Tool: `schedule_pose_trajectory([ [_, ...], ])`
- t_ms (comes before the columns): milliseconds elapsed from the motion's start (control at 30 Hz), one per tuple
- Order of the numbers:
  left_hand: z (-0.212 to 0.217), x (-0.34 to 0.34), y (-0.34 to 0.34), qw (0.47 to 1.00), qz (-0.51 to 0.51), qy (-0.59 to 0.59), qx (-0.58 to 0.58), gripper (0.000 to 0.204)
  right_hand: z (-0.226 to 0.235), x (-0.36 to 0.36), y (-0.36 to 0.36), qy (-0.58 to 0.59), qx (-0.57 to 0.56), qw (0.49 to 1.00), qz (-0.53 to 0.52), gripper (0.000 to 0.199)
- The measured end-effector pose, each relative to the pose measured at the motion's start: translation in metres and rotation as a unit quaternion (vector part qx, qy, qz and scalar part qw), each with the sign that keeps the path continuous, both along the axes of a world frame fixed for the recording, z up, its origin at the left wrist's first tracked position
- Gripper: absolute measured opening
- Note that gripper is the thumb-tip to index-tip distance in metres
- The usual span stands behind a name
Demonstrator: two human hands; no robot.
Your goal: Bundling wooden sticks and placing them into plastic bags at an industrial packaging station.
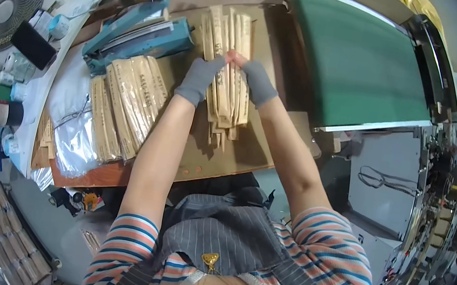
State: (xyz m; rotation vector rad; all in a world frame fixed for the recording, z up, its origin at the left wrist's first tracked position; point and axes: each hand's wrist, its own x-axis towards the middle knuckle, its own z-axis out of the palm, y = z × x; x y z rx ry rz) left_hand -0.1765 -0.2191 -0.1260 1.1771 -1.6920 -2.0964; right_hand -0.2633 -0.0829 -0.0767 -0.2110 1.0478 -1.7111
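Note:
Several slim tan paper packets (pixel 226 94), like sleeved chopsticks, lie in a loose, uneven pile on the brown tabletop, pointing away from me. Over the pile, my left hand (pixel 204 75) and my right hand (pixel 256 80) meet at the fingertips. Both wear grey gloves that leave the fingertips bare. The fingers look pinched together on the packets, though the gloves hide much of the grip. Left of my left hand, plastic-bagged bundles (pixel 135 103) of similar packets lie side by side. Behind them stands a blue heat sealer (pixel 137 37) with a raised lever.
A green conveyor belt (pixel 357 61) slopes at the right. Clear plastic bags (pixel 72 134) lie at the table's left edge. On a white side shelf stand a fan (pixel 6 9) and a phone (pixel 34 45). A crate of bundles (pixel 14 233) sits at lower left.

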Motion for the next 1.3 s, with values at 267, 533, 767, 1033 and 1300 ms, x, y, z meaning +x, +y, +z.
schedule_pose_trajectory([
  [267,0.132,0.089,0.04,0.93,-0.196,0.241,-0.196,0.084,0.084,0.024,0.041,0.281,-0.209,0.935,0.048,0.103],
  [533,0.145,0.143,0.067,0.921,-0.223,0.216,-0.235,0.06,0.134,0.123,0.047,0.305,-0.083,0.948,0.033,0.093],
  [767,0.122,0.225,0.13,0.972,0.021,0.214,0.093,0.057,0.081,0.139,0.025,0.078,-0.085,0.917,0.383,0.038],
  [1033,0.014,0.421,-0.075,0.879,0.124,-0.192,-0.417,0.041,0.07,0.185,0.016,0.048,-0.062,0.934,0.348,0.021],
  [1300,0.139,0.344,-0.035,0.872,0.368,0.231,-0.226,0.032,0.064,0.18,0.014,0.049,-0.063,0.935,0.345,0.061],
])
